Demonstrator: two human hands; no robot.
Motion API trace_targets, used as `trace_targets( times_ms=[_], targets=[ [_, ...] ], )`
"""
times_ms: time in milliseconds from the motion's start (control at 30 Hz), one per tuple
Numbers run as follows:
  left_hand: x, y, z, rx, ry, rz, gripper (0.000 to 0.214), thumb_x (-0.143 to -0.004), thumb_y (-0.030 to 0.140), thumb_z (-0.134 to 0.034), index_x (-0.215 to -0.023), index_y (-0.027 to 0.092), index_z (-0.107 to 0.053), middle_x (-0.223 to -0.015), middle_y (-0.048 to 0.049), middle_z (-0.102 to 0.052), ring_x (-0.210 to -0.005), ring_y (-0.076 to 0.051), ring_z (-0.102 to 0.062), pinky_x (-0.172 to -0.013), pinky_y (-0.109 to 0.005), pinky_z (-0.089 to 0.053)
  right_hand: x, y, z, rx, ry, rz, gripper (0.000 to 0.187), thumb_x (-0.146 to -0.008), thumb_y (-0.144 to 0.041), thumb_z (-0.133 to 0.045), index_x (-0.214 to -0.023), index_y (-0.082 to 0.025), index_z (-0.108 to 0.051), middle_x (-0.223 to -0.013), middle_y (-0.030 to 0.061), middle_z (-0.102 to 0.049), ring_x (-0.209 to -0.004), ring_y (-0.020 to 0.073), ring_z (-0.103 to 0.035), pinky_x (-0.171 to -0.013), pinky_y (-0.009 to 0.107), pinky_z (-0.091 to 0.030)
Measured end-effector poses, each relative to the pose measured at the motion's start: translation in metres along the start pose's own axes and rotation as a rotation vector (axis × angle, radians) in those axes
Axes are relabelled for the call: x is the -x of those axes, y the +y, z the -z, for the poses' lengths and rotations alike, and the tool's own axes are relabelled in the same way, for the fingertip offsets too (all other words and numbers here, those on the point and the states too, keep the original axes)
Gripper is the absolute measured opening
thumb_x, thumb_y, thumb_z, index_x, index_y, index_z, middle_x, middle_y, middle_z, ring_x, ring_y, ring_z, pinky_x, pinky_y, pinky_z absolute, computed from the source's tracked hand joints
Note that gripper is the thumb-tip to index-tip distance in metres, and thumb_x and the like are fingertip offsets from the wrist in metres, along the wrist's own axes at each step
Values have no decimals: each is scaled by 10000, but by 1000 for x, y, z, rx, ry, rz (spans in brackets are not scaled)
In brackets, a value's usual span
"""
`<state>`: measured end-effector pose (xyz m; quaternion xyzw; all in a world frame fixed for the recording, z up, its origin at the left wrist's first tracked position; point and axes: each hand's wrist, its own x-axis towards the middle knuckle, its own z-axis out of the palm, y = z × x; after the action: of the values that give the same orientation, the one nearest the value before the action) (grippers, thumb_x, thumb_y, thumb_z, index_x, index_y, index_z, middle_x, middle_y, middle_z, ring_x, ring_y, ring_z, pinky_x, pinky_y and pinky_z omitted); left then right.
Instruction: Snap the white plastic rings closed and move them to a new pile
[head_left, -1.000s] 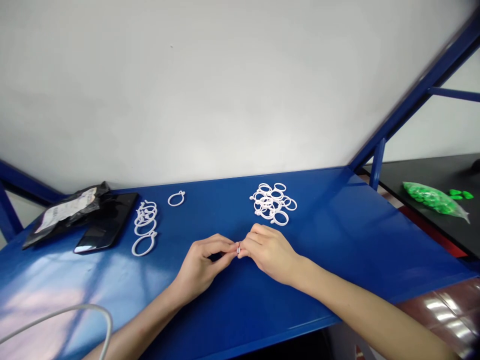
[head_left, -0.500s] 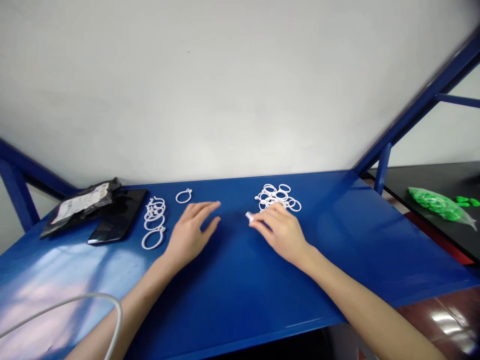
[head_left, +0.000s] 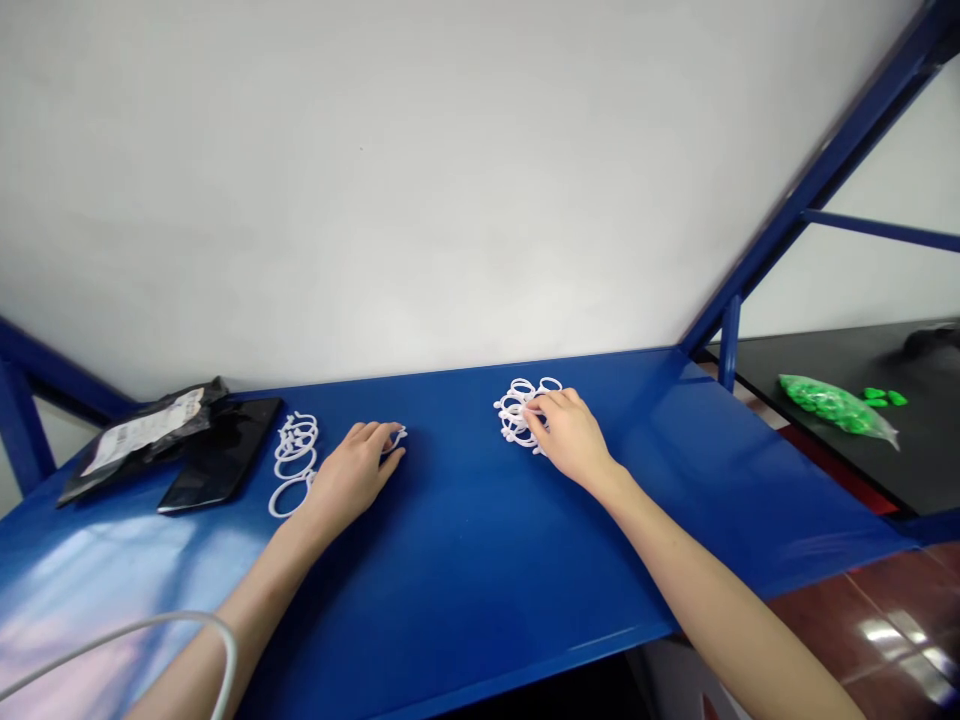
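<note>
My left hand (head_left: 355,468) is low over the blue table, its thumb and fingers closed around a white plastic ring (head_left: 400,435), mostly hidden by the fingers. To that hand's left, several similar rings with small tabs lie overlapping in a row (head_left: 294,464); the forearm and wrist partly cover the nearest one. My right hand (head_left: 568,428) is at the right edge of a loose pile of white rings (head_left: 516,402). Its thumb and forefinger pinch a ring there, and the hand covers part of the pile.
On the left lie a black plastic mailer (head_left: 154,432) with a label and a glossy black flat panel (head_left: 217,460). A white cable (head_left: 150,622) loops in front. Blue frame bars (head_left: 731,340) rise at both sides. A bag of green pieces (head_left: 832,402) lies on a black table at right.
My left hand has closed on a ring; the lone ring behind it no longer shows in its place. My right hand, which held a small white piece, has moved to the pile. The view has shifted.
</note>
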<state>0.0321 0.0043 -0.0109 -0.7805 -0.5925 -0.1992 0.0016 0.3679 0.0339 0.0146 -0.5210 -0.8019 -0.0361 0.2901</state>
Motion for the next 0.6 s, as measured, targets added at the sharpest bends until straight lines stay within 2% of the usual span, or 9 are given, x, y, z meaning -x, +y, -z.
trace_targets(
  times_ms=[100,267,467,600],
  targets=[
    [4,11,-1,75,-4,-71,291,-971,337,-477,-1150,208,-668,-905,-78,-712,-926,-278,-655,-842,-402,-551,3,-6,-3,-21,-22,36,159,-1005,-261,-587,-983,-190,-727,-1001,98,-759,-964,287,-620,-844,441,-538],
    [9,21,-3,98,11,-132,350,-962,240,-439,-1239,179,-645,-956,-98,-701,-953,-286,-660,-876,-421,-548,7,-11,-6,-21,-73,70,147,-1002,-262,-596,-1034,-190,-721,-1030,98,-746,-976,281,-620,-856,450,-542],
    [11,29,3,123,13,-119,321,-948,211,-449,-1165,197,-685,-1027,-96,-703,-906,-251,-691,-848,-380,-566,6,-15,-2,34,36,77,118,-988,-262,-627,-1009,-200,-724,-1037,114,-722,-1001,300,-611,-864,457,-534],
    [11,44,14,305,8,-95,264,-977,297,-495,-1109,210,-707,-965,-60,-708,-811,-194,-698,-763,-307,-574,11,-33,4,-88,79,144,125,-996,-255,-620,-1051,-192,-714,-1064,110,-723,-1036,293,-605,-894,452,-536]
  ],
)
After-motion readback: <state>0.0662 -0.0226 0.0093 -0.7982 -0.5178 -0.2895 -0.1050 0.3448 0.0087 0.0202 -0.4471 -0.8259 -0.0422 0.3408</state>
